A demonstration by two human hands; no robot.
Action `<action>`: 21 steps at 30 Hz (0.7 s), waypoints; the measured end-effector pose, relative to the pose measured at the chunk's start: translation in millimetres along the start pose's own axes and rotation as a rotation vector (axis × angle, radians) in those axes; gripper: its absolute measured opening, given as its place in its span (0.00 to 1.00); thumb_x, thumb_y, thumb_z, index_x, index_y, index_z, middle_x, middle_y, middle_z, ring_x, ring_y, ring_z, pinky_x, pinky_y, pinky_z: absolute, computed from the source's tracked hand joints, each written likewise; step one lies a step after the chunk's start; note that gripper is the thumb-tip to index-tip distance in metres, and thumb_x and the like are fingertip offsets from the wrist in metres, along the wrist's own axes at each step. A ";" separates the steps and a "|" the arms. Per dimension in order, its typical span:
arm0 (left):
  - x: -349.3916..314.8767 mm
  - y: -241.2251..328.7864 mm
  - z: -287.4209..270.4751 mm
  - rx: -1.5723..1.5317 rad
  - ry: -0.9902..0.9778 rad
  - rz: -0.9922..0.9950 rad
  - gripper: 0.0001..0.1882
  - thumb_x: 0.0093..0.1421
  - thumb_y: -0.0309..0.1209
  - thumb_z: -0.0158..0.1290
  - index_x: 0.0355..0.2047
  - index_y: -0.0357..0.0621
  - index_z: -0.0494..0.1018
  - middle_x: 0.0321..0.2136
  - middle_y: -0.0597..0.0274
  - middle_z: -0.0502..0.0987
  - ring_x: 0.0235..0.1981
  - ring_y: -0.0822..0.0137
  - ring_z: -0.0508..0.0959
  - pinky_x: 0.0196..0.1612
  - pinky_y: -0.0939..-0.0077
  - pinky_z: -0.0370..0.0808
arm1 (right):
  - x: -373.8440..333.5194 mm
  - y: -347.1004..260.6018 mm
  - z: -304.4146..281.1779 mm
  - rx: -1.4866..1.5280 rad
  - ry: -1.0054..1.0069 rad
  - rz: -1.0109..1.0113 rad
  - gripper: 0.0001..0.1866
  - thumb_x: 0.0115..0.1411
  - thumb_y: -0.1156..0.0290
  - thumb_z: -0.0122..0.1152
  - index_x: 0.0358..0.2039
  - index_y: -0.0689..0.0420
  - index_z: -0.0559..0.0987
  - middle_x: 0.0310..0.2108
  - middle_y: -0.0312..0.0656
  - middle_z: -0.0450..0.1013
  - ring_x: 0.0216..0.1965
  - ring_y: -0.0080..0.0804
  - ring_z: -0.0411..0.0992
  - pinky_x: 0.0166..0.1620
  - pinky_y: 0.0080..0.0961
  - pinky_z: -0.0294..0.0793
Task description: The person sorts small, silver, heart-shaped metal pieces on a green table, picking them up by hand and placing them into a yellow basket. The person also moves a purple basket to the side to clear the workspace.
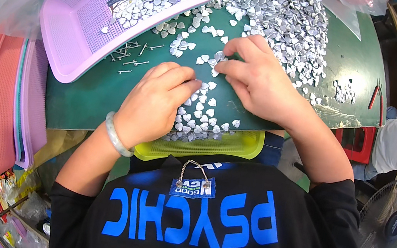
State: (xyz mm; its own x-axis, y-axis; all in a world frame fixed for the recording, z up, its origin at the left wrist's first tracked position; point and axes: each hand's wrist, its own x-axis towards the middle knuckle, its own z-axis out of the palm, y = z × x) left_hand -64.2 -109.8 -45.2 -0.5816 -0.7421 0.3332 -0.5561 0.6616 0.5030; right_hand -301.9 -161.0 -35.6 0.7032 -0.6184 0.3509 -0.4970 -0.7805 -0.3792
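Small silver heart-shaped pieces (199,116) lie scattered between my hands on the green table (108,95). My left hand (157,103), a pale bangle on its wrist, bends its fingers over the pieces near the table's front edge. Its fingertips are pressed close together, and anything in them is hidden. My right hand (262,79) reaches farther forward, fingers curved and apart, their tips touching a small cluster of hearts (213,58). Below the table edge, a yellow-green basket (242,147) sits at my lap with more hearts at its far side.
A large heap of hearts (281,16) covers the table's far side. The purple basket (71,48) at left holds more hearts. Small metal pins (128,56) lie beside it. Red-handled pliers (374,96) lie at right. Stacked baskets (0,105) stand left, a fan (393,225) right.
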 end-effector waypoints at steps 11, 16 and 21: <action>21.1 -9.8 -3.0 0.092 0.100 -0.098 0.15 0.53 0.17 0.52 0.41 0.39 0.79 0.34 0.55 0.75 0.37 0.54 0.73 0.42 0.64 0.72 | -4.2 -9.7 14.7 0.049 0.028 -0.044 0.02 0.50 0.75 0.62 0.24 0.60 0.78 0.37 0.42 0.71 0.42 0.42 0.67 0.46 0.32 0.70; 21.2 -10.7 -4.0 0.118 0.055 -0.068 0.13 0.51 0.17 0.53 0.37 0.39 0.80 0.32 0.57 0.74 0.35 0.54 0.73 0.41 0.64 0.72 | -4.9 -9.8 8.6 0.059 -0.024 0.043 0.05 0.53 0.78 0.63 0.31 0.61 0.78 0.37 0.42 0.70 0.40 0.44 0.67 0.46 0.34 0.70; 14.4 -10.0 -8.2 0.055 0.031 -0.056 0.13 0.50 0.16 0.52 0.35 0.39 0.80 0.30 0.57 0.74 0.33 0.55 0.73 0.39 0.65 0.70 | -0.2 -6.8 2.2 0.045 -0.003 0.105 0.03 0.53 0.74 0.63 0.27 0.59 0.81 0.33 0.41 0.71 0.40 0.41 0.67 0.46 0.34 0.70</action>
State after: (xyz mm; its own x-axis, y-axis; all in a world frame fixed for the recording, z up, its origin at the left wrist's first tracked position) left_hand -62.2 -127.9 -39.0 -0.5306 -0.7803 0.3311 -0.6194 0.6236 0.4769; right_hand -297.5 -155.3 -35.0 0.6498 -0.6962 0.3050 -0.5450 -0.7065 -0.4515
